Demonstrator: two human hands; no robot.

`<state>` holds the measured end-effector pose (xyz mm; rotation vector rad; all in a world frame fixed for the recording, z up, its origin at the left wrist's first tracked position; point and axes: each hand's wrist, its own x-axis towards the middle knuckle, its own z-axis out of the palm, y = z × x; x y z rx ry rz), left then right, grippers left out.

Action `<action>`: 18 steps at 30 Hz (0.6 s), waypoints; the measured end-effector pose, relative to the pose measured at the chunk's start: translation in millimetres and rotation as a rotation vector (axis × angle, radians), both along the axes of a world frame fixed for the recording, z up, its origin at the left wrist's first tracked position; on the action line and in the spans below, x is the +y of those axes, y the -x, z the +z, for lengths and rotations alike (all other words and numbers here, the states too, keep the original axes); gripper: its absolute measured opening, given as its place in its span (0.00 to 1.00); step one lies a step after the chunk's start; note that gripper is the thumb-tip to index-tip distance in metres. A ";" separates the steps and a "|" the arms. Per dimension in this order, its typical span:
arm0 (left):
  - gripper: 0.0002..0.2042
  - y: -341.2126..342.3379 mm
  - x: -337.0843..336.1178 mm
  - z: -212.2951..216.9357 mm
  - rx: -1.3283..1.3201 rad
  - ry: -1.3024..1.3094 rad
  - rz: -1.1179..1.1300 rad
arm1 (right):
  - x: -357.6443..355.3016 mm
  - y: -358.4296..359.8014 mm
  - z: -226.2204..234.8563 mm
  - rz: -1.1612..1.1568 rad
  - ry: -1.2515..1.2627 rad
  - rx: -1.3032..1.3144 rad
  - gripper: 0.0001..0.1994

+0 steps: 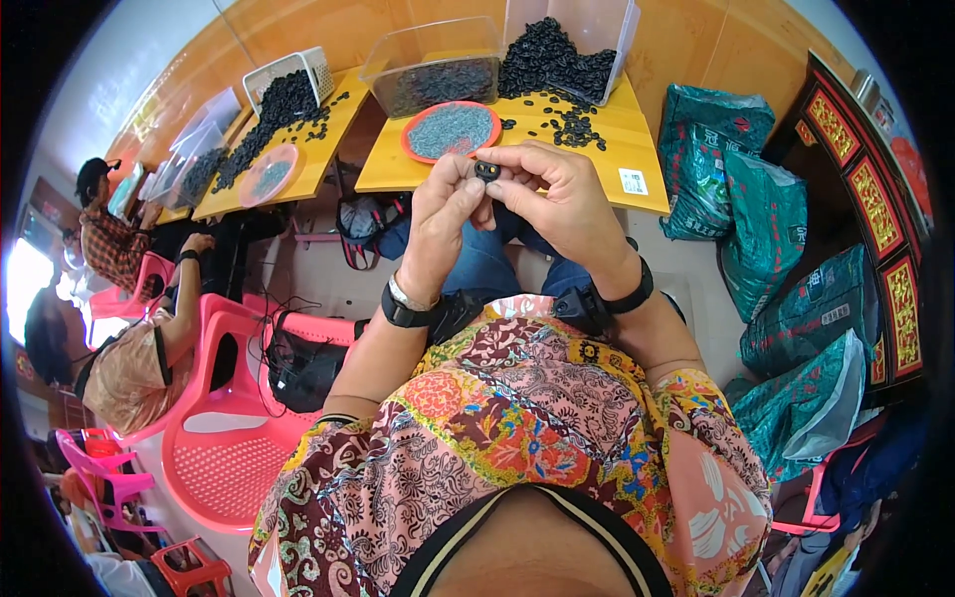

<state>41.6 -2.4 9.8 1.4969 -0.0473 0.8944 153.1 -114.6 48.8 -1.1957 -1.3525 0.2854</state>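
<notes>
Between my two hands, just in front of the table's near edge, is a small black oval part (486, 171) with two brass-coloured spots on its face. My left hand (443, 214) pinches its left side with thumb and fingers. The thumb and forefinger of my right hand (557, 194) close on its right side. Right behind them on the table sits a round red-rimmed tray (406, 139) full of small grey pieces, too fine to make out. A heap of similar black parts (552, 62) spills from a tipped clear bin (622, 45), with loose ones scattered nearby.
Another clear bin (433, 45) stands behind the tray. On the left, a second yellow table (313, 159) carries a tipped white basket (320, 72) and more black parts. Green woven sacks (766, 224) line the right side. A pink chair (224, 468) is at left, near seated co-workers (134, 378).
</notes>
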 end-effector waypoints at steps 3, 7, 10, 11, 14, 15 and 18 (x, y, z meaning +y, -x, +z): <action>0.08 1.5 3.6 0.5 0.032 0.069 -0.055 | -0.5 -1.1 1.6 0.037 0.046 0.005 0.12; 0.09 4.1 2.6 5.0 0.113 -0.067 0.016 | 3.3 -4.1 -2.8 0.041 0.006 0.053 0.11; 0.09 5.6 1.6 7.2 0.154 -0.127 0.074 | 3.9 -4.7 -3.3 -0.003 -0.009 0.001 0.10; 0.09 5.9 1.8 7.3 0.169 -0.143 0.085 | 3.8 -4.3 -3.2 -0.011 0.000 0.005 0.10; 0.09 6.8 3.5 7.4 0.182 -0.172 0.090 | 2.3 -1.3 -1.4 -0.031 0.005 0.007 0.10; 0.09 7.2 3.6 7.6 0.182 -0.172 0.090 | 2.6 -1.2 -1.8 -0.031 0.005 0.007 0.10; 0.09 8.4 3.7 8.9 0.205 -0.191 0.104 | 3.9 -2.1 -3.8 -0.066 -0.029 -0.061 0.09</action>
